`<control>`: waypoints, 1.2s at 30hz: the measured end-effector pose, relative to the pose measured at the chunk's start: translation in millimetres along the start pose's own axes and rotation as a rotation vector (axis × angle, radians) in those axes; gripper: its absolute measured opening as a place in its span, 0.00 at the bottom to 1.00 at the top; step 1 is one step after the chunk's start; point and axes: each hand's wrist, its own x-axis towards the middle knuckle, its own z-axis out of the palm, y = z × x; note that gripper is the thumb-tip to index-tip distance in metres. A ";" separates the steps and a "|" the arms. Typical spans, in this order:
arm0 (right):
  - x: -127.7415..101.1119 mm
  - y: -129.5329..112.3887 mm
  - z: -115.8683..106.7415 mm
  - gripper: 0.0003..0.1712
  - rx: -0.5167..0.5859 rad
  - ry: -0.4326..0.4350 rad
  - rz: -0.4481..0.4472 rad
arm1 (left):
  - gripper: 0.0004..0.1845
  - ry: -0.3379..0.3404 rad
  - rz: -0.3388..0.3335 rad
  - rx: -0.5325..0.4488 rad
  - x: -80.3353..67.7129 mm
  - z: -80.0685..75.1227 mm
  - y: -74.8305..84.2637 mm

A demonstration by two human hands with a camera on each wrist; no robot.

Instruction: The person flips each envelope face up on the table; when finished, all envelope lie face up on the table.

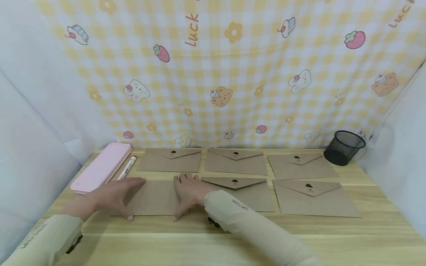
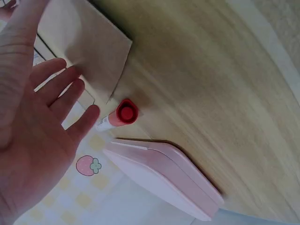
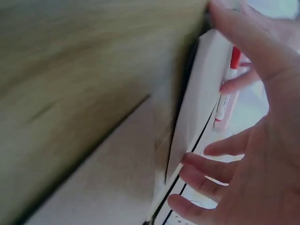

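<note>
Brown envelope (image 1: 154, 197) flat under both hands' fingers (image 1: 133, 181), beside marker (image 1: 127, 167)

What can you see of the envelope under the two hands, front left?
The envelope under the hands is plain brown kraft paper, lying flat on the wooden table, front left of the two rows. Unlike the five others it shows no flap or seal, so its plain side seems to be up. The left hand lies flat on its left end, the right hand on its right end, fingers straight. Its right edge lies under the right hand, so contact with the neighbouring envelope cannot be told.
</note>
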 end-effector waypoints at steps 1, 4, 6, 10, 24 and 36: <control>2.0 0.0 -0.1 0.69 -0.005 0.005 -0.001 | 0.60 -0.005 -0.004 0.014 0.3 0.8 0.9; 4.4 1.0 -0.1 0.65 0.017 0.020 -0.016 | 0.57 0.014 -0.010 0.044 0.3 2.3 4.6; 0.2 2.3 0.0 0.64 0.046 0.039 -0.028 | 0.56 0.044 -0.015 0.055 -2.1 2.5 9.9; -30.4 16.1 -4.9 0.67 0.152 0.111 -0.030 | 0.56 0.155 -0.003 0.030 -2.3 2.6 30.4; -173.1 100.7 16.0 0.61 0.332 0.428 -0.008 | 0.56 0.272 0.180 -0.082 72.9 -2.1 142.5; -244.9 153.3 37.3 0.18 -0.167 0.829 -0.495 | 0.55 0.143 0.176 -0.250 108.5 5.8 160.5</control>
